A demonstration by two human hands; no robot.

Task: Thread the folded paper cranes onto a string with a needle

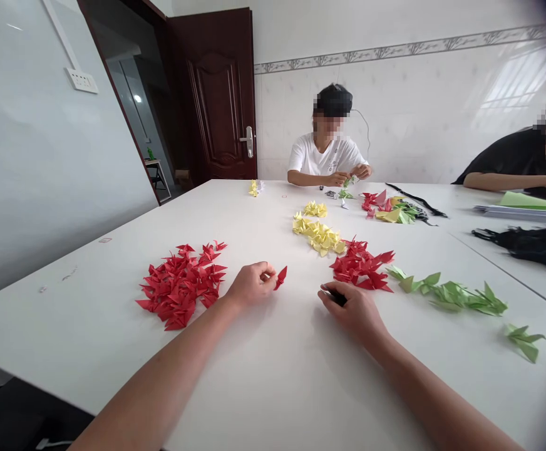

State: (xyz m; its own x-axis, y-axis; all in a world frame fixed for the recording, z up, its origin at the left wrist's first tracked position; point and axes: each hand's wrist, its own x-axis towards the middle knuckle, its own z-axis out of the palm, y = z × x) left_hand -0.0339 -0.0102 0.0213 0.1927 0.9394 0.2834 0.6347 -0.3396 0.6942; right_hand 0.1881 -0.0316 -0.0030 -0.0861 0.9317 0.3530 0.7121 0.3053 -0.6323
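My left hand [253, 283] pinches a small folded red paper crane [281, 277] by one end, just above the white table. Just right of centre, my right hand [354, 307] is curled with thumb and fingers drawn together around something small and dark, too hidden to make out. To the left of my left hand lies a broad heap of red paper cranes [181, 285]. Beyond my right hand sits a smaller red pile [360, 266], touching a row of yellow cranes [320, 233]. Green cranes [456, 294] stretch out to its right.
Across the white table [254, 388], a person in a white shirt [327, 153] handles a green folded piece. Another person in black [512, 163] leans in at the right, near stacked paper [526, 207] and black cords [531, 247]. Mixed coloured cranes [390, 208] lie farther back.
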